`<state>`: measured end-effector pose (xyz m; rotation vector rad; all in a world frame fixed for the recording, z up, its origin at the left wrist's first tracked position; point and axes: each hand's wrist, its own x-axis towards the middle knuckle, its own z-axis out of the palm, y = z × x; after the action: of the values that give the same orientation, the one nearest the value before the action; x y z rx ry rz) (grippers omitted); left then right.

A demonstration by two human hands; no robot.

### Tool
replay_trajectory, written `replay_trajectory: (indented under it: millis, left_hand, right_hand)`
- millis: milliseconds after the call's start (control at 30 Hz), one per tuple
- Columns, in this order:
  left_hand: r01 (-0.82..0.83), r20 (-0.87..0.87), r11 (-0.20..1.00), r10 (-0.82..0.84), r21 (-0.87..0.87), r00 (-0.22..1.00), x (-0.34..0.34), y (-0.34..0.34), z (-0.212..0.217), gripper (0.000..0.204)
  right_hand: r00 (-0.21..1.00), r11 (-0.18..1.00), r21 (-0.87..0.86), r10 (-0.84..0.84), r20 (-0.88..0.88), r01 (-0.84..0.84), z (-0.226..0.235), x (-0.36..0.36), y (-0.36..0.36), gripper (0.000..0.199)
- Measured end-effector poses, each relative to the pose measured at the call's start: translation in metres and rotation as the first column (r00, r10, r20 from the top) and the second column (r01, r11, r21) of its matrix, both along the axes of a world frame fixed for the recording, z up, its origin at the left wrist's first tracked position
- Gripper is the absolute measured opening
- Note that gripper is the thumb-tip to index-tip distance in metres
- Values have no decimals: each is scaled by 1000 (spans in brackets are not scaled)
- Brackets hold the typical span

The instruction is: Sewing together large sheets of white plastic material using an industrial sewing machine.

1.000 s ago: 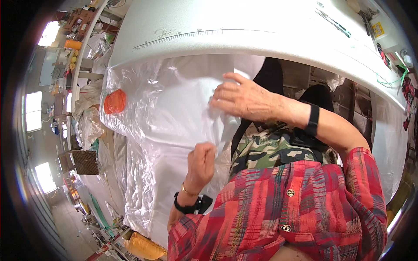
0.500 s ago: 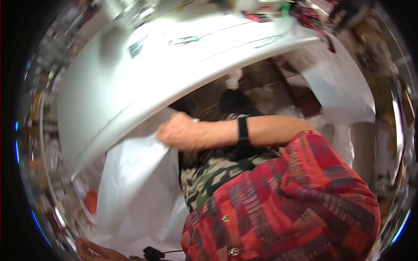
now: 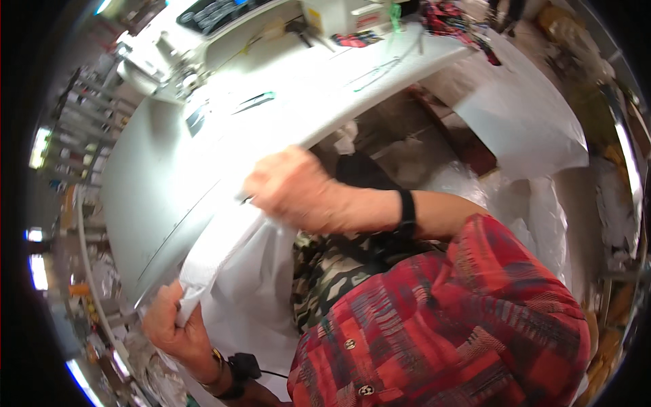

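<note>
A white, slightly shiny sheet point(image 3: 237, 285), either plastic or cloth, hangs over my lap at the table's near edge. Its top edge forms a flat band stretched between my two hands. My left hand point(image 3: 180, 329) pinches one end of that band at the lower left, the thumb on top. My right hand point(image 3: 291, 190), blurred by motion, is closed round the other end beside the table edge. Farther off on the white tabletop point(image 3: 163, 183) lie green-handled thread snips point(image 3: 255, 102).
A sewing machine point(image 3: 173, 74) stands at the table's far left. Red plaid cloth point(image 3: 447, 19) and a small green object point(image 3: 395, 17) are along the back. Another white sheet point(image 3: 522, 115) hangs at the right. A tray of dark items point(image 3: 217, 15) is beyond the table.
My left hand has come up from the lower edge and taken hold of the sheet. The sheet's edge is now stretched between both hands. The view has shifted.
</note>
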<state>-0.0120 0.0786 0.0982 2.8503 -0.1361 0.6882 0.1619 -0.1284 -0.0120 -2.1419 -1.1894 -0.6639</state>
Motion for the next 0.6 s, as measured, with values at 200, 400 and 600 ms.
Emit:
replay_trajectory:
  millis: [200, 400, 600]
  left_hand:
    - [-234, 273, 970, 245, -73, 930, 8, 31, 51, 26]
    - [-528, 508, 773, 631, -350, 587, -4, 135, 132, 50]
    - [-910, 696, 412, 666, -43, 269, -79, 303, 200, 57]
  right_hand:
    - [725, 933, 341, 316, -612, -119, -4, 1, -31, 18]
    - [903, 952, 278, 229, -363, -129, -6, 16, -102, 8]
    - [736, 912, -7, -336, -587, 411, -140, 44, -255, 17]
